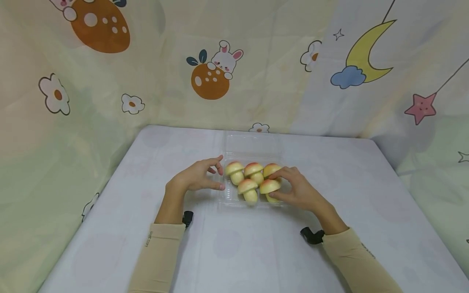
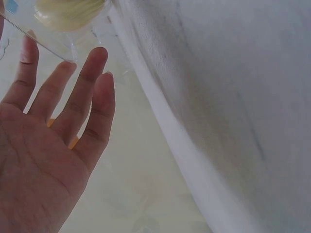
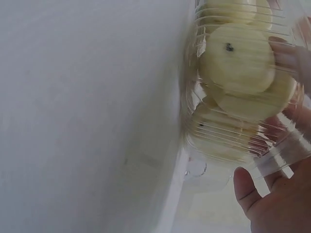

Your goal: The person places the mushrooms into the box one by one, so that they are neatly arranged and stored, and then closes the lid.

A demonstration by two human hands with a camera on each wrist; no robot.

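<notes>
Several mushroom-shaped carved apples (image 1: 247, 187), with reddish-yellow caps and pale stems, lie in two rows in a clear plastic clamshell box (image 1: 229, 195). My right hand (image 1: 298, 189) reaches over the box's right side. Its thumb and index finger straddle the cap of the front right apple mushroom (image 1: 270, 186) and pinch it. Through the clear wall, the right wrist view shows a pale stem end (image 3: 238, 58) with a dark spot. At the box's left edge is my left hand (image 1: 198, 175), fingers spread and holding nothing; in its wrist view the fingertips are right by the clear rim.
Behind the apples the box's clear lid (image 1: 253, 145) is folded back toward the table's far edge. A white cloth covers the table (image 1: 227, 252). A patterned curtain (image 1: 161, 81) hangs behind and at the sides. Black wrist cameras (image 1: 312, 235) sit beside both sleeves.
</notes>
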